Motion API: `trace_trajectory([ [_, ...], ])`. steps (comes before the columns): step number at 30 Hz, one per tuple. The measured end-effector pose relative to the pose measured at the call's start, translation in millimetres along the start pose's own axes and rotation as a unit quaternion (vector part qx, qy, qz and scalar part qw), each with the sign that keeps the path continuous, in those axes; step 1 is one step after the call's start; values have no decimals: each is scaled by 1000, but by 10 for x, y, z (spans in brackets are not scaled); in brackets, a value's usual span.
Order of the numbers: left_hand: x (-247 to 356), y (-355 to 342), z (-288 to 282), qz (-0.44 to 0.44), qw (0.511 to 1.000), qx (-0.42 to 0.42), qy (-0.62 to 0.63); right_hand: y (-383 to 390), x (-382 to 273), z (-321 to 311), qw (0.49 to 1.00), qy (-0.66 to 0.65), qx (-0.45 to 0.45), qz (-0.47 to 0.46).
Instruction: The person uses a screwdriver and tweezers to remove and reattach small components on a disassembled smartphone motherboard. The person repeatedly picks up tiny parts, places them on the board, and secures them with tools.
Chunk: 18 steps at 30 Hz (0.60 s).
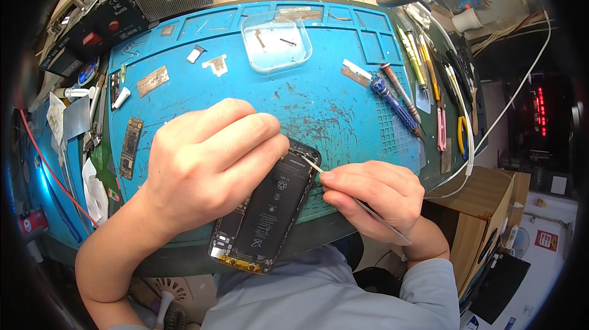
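Observation:
An opened smartphone (270, 213), its black battery and inner parts exposed, lies slanted at the near edge of the blue repair mat. My left hand (215, 158) is closed over the phone's upper left part, fingertips pressed together near its top; what they pinch is hidden. Between the thumb and fingers of my right hand (374, 198) is a slim metal tool (383, 222). Its thin tip reaches the phone's top right corner. I cannot tell whether the tool is a pair of tweezers or a pick.
On the blue mat (331, 97) are a clear plastic dish (276, 54) with small parts, a circuit board (131, 149) and a blue screwdriver (396, 106). More hand tools (442, 78) line the right side. A black box with red switches (92, 38) stands far left.

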<state>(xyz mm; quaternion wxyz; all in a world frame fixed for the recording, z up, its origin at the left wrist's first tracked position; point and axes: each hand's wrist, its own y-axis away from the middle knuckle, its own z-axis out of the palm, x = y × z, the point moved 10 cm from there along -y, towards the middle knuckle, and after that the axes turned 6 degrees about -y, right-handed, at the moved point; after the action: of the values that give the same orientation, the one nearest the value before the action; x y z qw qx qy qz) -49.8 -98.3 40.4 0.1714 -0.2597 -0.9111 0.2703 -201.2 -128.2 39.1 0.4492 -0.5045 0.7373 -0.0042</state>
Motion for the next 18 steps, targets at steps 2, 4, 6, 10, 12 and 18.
trace_trajectory([
  [2, -1, 4, 2, 0, 1000, 1, -1, -4, -3, 1, 1000, 1, -3, -1],
  [4, 0, 5, -4, 1, 1000, 3, -2, -12, -11, 1, 1000, 3, -5, -3],
  [6, 1, 3, 0, 0, 1000, 0, -2, -12, -8, 5, 1000, 2, -6, -3],
  [10, -2, 7, 5, 0, 1000, -1, -1, -20, -13, 10, 1000, 3, -5, -4],
  [12, -2, 4, 4, 1, 1000, -1, 0, -17, -11, 11, 1000, 4, -5, -5],
  [18, 9, -9, -9, 2, 1000, 4, 0, -19, -15, 10, 1000, 2, -5, -6],
])
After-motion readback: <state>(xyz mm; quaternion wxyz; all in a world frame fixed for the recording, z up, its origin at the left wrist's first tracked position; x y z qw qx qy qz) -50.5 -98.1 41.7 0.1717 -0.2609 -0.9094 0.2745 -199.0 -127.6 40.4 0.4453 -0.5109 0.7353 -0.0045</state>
